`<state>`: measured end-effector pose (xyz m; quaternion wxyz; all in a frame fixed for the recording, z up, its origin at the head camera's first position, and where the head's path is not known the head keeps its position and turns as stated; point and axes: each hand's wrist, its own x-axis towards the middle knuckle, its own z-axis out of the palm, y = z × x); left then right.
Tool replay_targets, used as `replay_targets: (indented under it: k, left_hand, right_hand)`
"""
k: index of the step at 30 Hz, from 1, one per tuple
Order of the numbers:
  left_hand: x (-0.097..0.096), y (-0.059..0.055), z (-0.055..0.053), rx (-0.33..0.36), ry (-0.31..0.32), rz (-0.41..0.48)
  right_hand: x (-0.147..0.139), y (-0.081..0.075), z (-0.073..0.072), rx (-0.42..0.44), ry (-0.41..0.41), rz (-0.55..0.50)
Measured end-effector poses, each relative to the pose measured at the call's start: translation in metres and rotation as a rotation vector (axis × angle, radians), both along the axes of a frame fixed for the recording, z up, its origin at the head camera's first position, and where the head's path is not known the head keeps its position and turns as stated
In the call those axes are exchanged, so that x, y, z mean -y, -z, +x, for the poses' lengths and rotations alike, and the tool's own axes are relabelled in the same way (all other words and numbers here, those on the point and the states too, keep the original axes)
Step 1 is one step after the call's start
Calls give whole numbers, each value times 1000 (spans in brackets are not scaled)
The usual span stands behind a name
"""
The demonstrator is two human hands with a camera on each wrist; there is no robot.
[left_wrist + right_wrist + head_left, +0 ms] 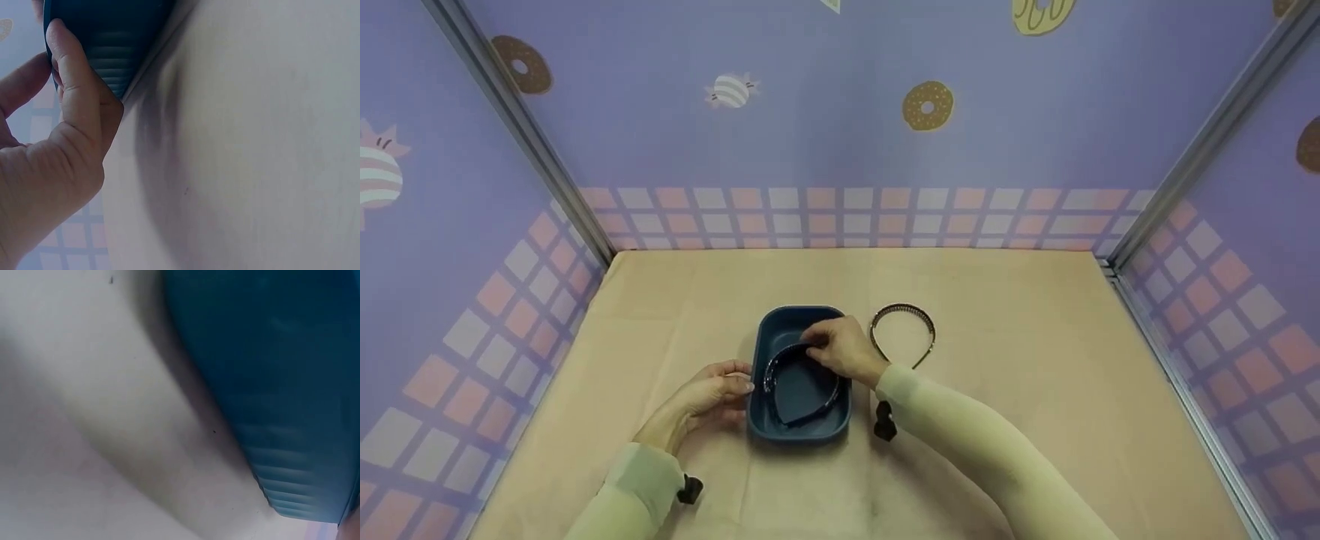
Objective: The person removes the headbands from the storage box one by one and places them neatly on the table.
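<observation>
A dark blue rectangular bin (761, 330) stands on the cloth-covered table in the head view, its ribbed outer wall (109, 62) showing in the left wrist view. My left hand (709, 394) holds the bin's left side, thumb and fingers at the rim. Inside the bin lies a dark headband (769, 382), its tips toward me. My right hand (844, 349) reaches over the bin's right rim and pinches the headband's curved top between thumb and fingers. A second headband (934, 330), thin, dark and toothed, lies on the table right of the bin, partly behind my right wrist.
A beige cloth (1005, 315) covers the table. Purple patterned panels (840, 150) with metal posts (1207, 135) enclose its back and sides. The right wrist view mostly holds the bin's outer wall (270, 382) and the cloth beside it.
</observation>
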<state>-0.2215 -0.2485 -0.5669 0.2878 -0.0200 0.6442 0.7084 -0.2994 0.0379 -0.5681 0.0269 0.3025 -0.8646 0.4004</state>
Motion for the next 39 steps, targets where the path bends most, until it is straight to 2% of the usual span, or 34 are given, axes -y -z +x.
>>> replay_targets:
  k: [9,16,22,27,32,39]
  left_hand:
    - [1,3,3,4,-18,-14]
    - [3,4,2,11,-18,-9]
    - [3,4,2,6,-13,-7]
    - [2,3,1,2,-8,-21]
    - [2,2,-1,-9,-4,-32]
    - [0,1,-3,-12,3,-17]
  right_hand:
    - [3,3,2,-18,1,9]
    - [2,1,0,58,18,-53]
    - [3,-3,0,133,72,-93]
    - [3,-5,-3,133,90,-113]
    - [2,-10,-8,119,89,-143]
    - [-4,-25,-13,193,83,-218]
